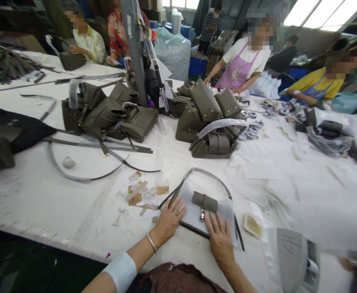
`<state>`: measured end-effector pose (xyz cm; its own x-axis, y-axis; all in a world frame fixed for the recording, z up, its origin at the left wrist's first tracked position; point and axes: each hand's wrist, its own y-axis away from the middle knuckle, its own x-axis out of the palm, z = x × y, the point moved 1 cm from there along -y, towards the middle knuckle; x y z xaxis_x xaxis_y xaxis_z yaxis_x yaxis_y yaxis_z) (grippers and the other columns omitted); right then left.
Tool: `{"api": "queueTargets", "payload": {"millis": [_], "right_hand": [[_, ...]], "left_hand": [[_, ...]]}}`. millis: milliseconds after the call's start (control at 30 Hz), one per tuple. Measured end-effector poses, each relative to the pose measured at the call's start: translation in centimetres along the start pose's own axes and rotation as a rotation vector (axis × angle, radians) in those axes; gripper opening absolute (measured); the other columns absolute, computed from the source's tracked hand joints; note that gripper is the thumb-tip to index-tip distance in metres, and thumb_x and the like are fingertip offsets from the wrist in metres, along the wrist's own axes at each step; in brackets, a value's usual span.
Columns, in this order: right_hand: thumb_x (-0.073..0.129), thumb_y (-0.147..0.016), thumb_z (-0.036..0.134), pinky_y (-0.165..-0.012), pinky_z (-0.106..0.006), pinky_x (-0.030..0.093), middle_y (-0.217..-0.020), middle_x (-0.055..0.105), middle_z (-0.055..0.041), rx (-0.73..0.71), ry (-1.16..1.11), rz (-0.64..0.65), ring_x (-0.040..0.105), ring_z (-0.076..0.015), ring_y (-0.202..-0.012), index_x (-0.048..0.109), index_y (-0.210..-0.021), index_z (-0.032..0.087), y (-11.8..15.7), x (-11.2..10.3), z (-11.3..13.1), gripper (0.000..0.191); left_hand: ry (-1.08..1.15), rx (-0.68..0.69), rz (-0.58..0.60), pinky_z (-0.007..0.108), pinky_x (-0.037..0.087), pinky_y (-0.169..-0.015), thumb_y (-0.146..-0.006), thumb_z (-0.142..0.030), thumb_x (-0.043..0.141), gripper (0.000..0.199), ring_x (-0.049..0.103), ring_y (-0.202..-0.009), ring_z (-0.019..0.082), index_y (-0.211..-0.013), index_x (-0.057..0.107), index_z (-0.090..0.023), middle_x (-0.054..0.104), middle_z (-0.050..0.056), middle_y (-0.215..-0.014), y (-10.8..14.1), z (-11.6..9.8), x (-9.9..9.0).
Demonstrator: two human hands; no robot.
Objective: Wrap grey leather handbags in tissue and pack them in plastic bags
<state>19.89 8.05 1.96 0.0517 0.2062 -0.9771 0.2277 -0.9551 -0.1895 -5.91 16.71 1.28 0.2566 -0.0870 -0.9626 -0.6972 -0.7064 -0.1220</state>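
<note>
An olive-grey handbag (207, 202) lies on the white table in front of me. A thin white sheet (227, 208) covers much of its front, with the flap and gold clasp (202, 215) showing. Its wrapped handle (210, 172) arches away from me. My left hand (170, 217) rests with fingers spread on the bag's left side. Flat on the lower right part of the sheet, beside the clasp, lies my right hand (220, 238), fingers stretched out. Neither hand grasps anything. Part of the bag's lower edge is hidden under my right hand.
Paper tags and scraps (138, 195) lie left of the bag, a small yellowish dish (253, 225) to its right. Finished-looking bags (213, 144) and more bags (105, 116) stand farther back, near a grey post (135, 53). Several people work around the table.
</note>
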Motion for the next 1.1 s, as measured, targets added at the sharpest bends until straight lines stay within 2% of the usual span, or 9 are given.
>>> {"api": "queueTargets", "payload": {"millis": [167,267,400,533,600,700,800,933,1100], "right_hand": [[0.037,-0.082,0.004,-0.111,-0.064,0.025,-0.146,0.049,-0.0074,0.0,-0.077,-0.065,0.032,-0.0331,-0.141,0.008,-0.155,0.031,0.8,2.0,-0.3,0.083],[0.036,-0.081,0.007,-0.11,-0.064,0.024,-0.147,0.048,-0.0068,-0.007,-0.099,-0.105,0.032,-0.0332,-0.142,0.008,-0.155,0.031,1.1,3.0,-0.7,0.083],[0.04,-0.082,0.014,-0.109,-0.063,0.024,-0.145,0.05,-0.0061,-0.053,-0.108,-0.094,0.037,-0.0332,-0.139,0.01,-0.155,0.031,1.7,3.8,-1.5,0.082],[0.048,-0.086,0.047,-0.101,-0.061,0.037,-0.138,0.057,-0.0071,-0.06,-0.175,0.024,0.05,-0.0371,-0.127,0.046,-0.142,0.034,1.2,3.6,-2.5,0.058],[0.045,-0.087,0.059,-0.097,-0.054,0.044,-0.135,0.058,-0.0104,0.015,-0.233,0.057,0.052,-0.0358,-0.124,0.054,-0.134,0.028,-0.3,2.8,-3.0,0.057],[0.034,-0.092,0.06,-0.099,-0.052,0.043,-0.142,0.05,-0.0183,0.157,-0.268,-0.02,0.045,-0.0359,-0.131,0.047,-0.14,0.016,-3.3,1.1,-3.3,0.067],[0.028,-0.094,0.059,-0.106,-0.061,0.031,-0.148,0.043,-0.0185,0.125,-0.233,-0.091,0.034,-0.038,-0.138,0.041,-0.145,0.016,-5.1,0.5,-2.8,0.068],[0.026,-0.095,0.054,-0.108,-0.067,0.021,-0.148,0.043,-0.0165,0.018,-0.22,-0.096,0.029,-0.0393,-0.141,0.041,-0.146,0.022,-4.3,2.0,-2.2,0.062],[0.033,-0.094,0.051,-0.109,-0.068,0.02,-0.152,0.037,-0.0158,0.028,-0.231,-0.133,0.027,-0.0396,-0.142,0.02,-0.155,0.023,-3.4,3.3,-1.9,0.068]], "left_hand": [[-0.022,-0.044,-0.016,0.06,0.018,-0.113,-0.081,-0.069,0.057,0.071,0.044,-0.131,0.036,-0.128,0.058,-0.016,0.057,0.018,-0.135,-2.9,-2.7,-2.5],[-0.072,-0.025,0.019,0.059,0.014,-0.115,-0.084,-0.071,0.048,0.065,0.056,-0.115,0.036,-0.097,0.071,-0.012,0.071,0.016,-0.101,-6.2,-4.8,-4.2],[-0.004,0.115,-0.032,0.057,0.021,-0.113,-0.087,-0.069,0.045,0.071,0.042,-0.133,0.034,-0.133,0.053,-0.016,0.054,0.018,-0.136,-7.9,-5.7,-4.3],[0.031,0.139,-0.008,0.059,0.023,-0.111,-0.094,-0.061,0.04,0.066,0.03,-0.142,0.034,-0.148,0.032,-0.024,0.037,0.014,-0.153,-6.1,-4.9,-2.0],[0.045,0.125,-0.011,0.06,0.021,-0.112,-0.094,-0.06,0.042,0.068,0.026,-0.143,0.034,-0.15,0.027,-0.025,0.033,0.014,-0.155,-5.5,-4.6,-1.1],[0.062,0.111,-0.021,0.06,0.021,-0.113,-0.092,-0.061,0.045,0.071,0.027,-0.143,0.033,-0.151,0.025,-0.027,0.032,0.013,-0.155,-5.3,-4.7,-0.5],[0.062,0.108,-0.018,0.06,0.022,-0.113,-0.093,-0.062,0.04,0.07,0.025,-0.144,0.032,-0.151,0.025,-0.026,0.031,0.012,-0.156,-5.5,-4.8,-0.7],[0.046,0.109,-0.011,0.059,0.022,-0.113,-0.094,-0.062,0.039,0.069,0.022,-0.145,0.031,-0.151,0.026,-0.025,0.03,0.011,-0.157,-5.6,-4.9,-1.2],[-0.01,0.119,-0.031,0.055,0.019,-0.116,-0.092,-0.062,0.044,0.072,0.024,-0.145,0.031,-0.148,0.033,-0.018,0.031,0.012,-0.156,-5.1,-4.8,-1.2]]}}
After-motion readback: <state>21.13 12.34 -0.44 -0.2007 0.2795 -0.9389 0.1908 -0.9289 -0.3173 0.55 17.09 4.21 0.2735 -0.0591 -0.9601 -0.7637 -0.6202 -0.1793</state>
